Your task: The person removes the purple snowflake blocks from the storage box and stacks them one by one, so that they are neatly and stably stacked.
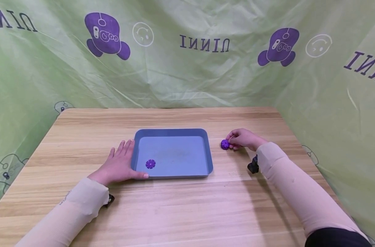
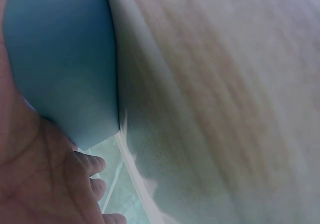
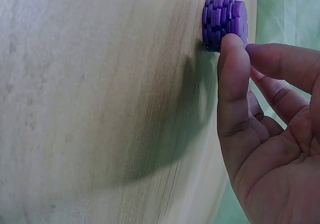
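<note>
My left hand [image 1: 119, 166] lies along the left side of a blue-grey tray [image 1: 178, 154], fingers spread straight and thumb along its front rim. Inside the tray, near the front left corner, lies one flat purple notched disc [image 1: 150, 164]. To the right of the tray, a short stack of purple notched discs [image 1: 225, 144] stands on the table. My right hand [image 1: 245, 138] is at this stack, and in the right wrist view its thumb and index fingertip pinch the edge of the top disc [image 3: 242, 22]. The left wrist view shows the tray's outer wall [image 2: 65, 59] beside the palm.
A wood-grain table [image 1: 187, 209] bears everything. Green printed cloth [image 1: 162, 79] hangs behind it and along both sides. A small black device [image 1: 253, 165] is worn at the right wrist, and another [image 1: 109, 201] at the left.
</note>
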A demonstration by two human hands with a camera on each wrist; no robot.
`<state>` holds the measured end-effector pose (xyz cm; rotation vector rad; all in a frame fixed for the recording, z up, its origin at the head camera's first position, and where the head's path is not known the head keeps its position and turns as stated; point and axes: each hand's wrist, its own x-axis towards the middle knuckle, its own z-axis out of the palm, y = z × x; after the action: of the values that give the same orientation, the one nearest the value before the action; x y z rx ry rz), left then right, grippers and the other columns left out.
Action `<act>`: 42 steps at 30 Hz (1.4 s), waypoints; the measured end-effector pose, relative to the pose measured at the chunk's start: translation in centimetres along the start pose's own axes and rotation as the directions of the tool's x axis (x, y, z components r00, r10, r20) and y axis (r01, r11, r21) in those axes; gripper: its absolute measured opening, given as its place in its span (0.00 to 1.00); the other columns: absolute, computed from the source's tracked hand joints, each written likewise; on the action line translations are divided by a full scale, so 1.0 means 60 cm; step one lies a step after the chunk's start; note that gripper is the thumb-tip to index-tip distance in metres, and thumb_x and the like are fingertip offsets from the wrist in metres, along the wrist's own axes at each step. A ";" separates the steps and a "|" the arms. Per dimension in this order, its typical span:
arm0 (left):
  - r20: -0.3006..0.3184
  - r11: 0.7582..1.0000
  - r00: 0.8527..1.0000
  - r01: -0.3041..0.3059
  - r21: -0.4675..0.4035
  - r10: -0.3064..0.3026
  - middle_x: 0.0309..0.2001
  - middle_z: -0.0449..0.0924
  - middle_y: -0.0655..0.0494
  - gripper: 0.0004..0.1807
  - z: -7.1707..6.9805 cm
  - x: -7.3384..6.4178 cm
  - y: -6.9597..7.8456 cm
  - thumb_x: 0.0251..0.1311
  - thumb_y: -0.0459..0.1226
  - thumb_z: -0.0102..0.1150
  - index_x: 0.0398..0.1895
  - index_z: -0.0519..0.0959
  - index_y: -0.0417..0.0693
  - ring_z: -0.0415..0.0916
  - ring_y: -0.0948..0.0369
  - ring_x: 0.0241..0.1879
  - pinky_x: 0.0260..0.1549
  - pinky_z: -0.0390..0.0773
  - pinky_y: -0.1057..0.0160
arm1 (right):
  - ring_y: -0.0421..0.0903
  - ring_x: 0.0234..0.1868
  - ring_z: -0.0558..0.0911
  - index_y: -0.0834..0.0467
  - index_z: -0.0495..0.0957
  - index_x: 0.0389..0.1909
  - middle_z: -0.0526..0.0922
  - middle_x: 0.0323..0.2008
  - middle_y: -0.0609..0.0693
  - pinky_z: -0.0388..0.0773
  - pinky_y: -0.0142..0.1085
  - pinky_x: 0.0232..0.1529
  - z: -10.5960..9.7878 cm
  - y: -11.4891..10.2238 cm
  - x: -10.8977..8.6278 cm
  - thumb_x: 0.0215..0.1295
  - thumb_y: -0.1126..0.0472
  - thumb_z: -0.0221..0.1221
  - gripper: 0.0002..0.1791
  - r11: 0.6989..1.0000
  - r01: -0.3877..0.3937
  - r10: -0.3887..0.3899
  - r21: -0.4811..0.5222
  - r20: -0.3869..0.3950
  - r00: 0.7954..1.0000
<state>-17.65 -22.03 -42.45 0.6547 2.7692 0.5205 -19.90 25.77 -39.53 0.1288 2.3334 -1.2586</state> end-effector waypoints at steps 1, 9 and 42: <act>0.001 1.000 1.000 0.000 0.000 0.000 0.80 0.37 0.27 0.82 0.000 0.000 0.000 0.42 0.75 0.68 0.80 0.37 0.26 0.31 0.32 0.79 0.72 0.34 0.29 | 0.42 0.32 0.81 0.74 0.72 0.55 0.81 0.35 0.55 0.84 0.32 0.36 0.000 0.000 0.000 0.75 0.71 0.52 0.13 1.000 -0.001 0.001 -0.002 -0.001 1.000; 0.004 1.000 1.000 0.004 -0.005 -0.004 0.80 0.36 0.27 0.82 0.000 0.000 0.000 0.42 0.74 0.69 0.80 0.37 0.26 0.30 0.32 0.78 0.72 0.34 0.29 | 0.43 0.32 0.81 0.74 0.73 0.54 0.82 0.36 0.56 0.84 0.33 0.37 -0.002 0.000 0.002 0.74 0.72 0.52 0.12 1.000 -0.002 0.002 -0.021 -0.005 1.000; 0.013 1.000 1.000 0.006 -0.024 -0.006 0.80 0.36 0.27 0.82 0.001 0.001 -0.002 0.43 0.73 0.70 0.80 0.36 0.27 0.32 0.31 0.78 0.72 0.36 0.29 | 0.55 0.47 0.80 0.60 0.84 0.45 0.81 0.43 0.57 0.78 0.52 0.57 0.038 -0.047 -0.002 0.57 0.69 0.69 0.13 0.595 0.298 -0.306 -0.747 0.132 0.943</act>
<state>-17.74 -22.09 -42.56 0.6416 2.7479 0.5458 -19.79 22.34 -38.36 -0.5748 2.7626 -0.2739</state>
